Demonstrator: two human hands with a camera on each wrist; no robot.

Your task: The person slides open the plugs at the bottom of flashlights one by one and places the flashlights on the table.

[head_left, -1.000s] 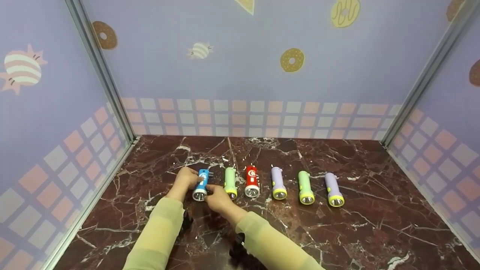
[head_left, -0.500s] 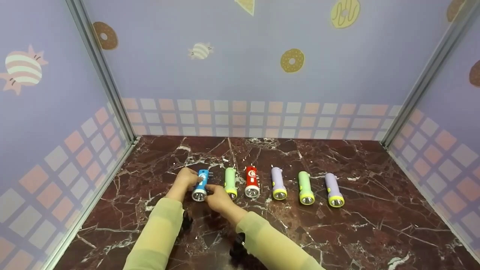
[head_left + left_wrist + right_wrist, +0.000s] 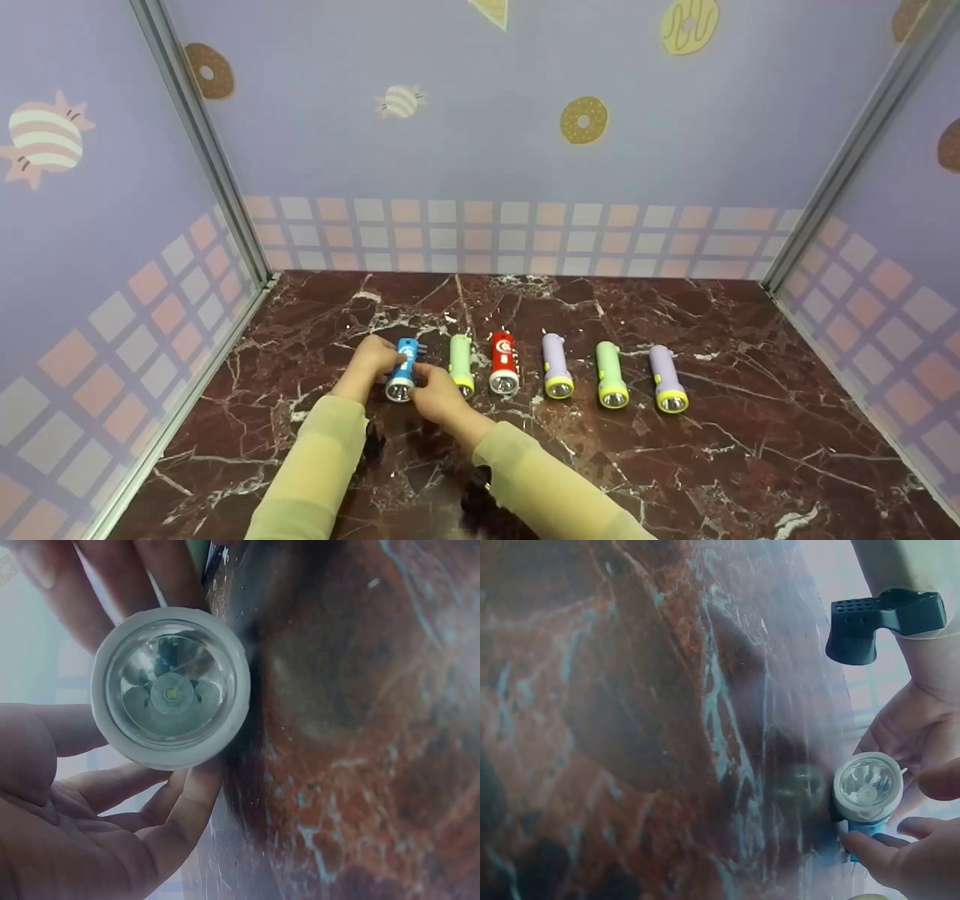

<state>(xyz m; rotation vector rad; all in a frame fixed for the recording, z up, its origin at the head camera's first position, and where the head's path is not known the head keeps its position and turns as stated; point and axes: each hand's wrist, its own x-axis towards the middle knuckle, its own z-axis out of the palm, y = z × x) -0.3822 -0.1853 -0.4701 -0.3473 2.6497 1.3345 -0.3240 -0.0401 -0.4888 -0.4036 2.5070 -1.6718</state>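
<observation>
In the head view, pale purple walls (image 3: 480, 161) printed with sweets and a checked band enclose a dark red, white-veined marble tabletop (image 3: 720, 465). Six flashlights lie across it in a loose row, lamps toward the person. The blue flashlight (image 3: 403, 373) is at the left end, between the hands. Beside it come a green flashlight (image 3: 460, 354), a red flashlight (image 3: 502, 352), a purple flashlight (image 3: 555, 356), a second green flashlight (image 3: 610, 367) and a second purple flashlight (image 3: 665, 371). The left hand (image 3: 373, 355) holds the blue barrel from its left side; the right hand (image 3: 437, 395) has its fingers bent against the right side, near the lamp. The barrel looks like hard plastic: probably light, stiff and a little slippery, so its straight middle should give the surest hold.

In the left wrist view, the round lamp faces the camera, its white rim (image 3: 103, 727) just beside the tabletop. Fingers of both hands are curled around behind it. The clear lens (image 3: 206, 701) seems the part likeliest to scratch or crack; fingertips are better kept behind the rim.

In the right wrist view, both hands meet at the blue barrel behind the lamp, and a black wrist mount (image 3: 855, 634) sits on the left wrist. How firmly each hand squeezes, I cannot tell.
</observation>
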